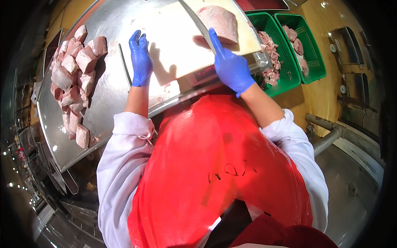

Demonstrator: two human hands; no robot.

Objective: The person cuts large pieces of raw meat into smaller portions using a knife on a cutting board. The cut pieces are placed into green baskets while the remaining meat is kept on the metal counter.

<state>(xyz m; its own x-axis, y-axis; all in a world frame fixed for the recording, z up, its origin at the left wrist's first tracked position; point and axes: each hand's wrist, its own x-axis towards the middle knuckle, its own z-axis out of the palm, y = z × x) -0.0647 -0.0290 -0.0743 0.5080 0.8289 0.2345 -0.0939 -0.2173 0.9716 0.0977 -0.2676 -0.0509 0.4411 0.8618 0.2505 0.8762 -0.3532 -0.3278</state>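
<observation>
My right hand [233,70], in a blue glove, grips a long knife [197,21], its index finger stretched along the blade. The handle is hidden in the fist. Beside and partly behind the blade lies a large pale pink slab of meat [218,24] on the white cutting board [175,33]. My left hand [141,60], also gloved in blue, hovers over the board's left part, fingers loosely bent and apart, holding nothing. A thin dark rod [124,64] lies just left of it.
A heap of meat chunks [74,78] covers the left of the steel table [108,97]. To the right stand a green basket [291,72] with small meat scraps and another green basket [314,49] with larger pieces. A metal pipe rail [326,140] is at right.
</observation>
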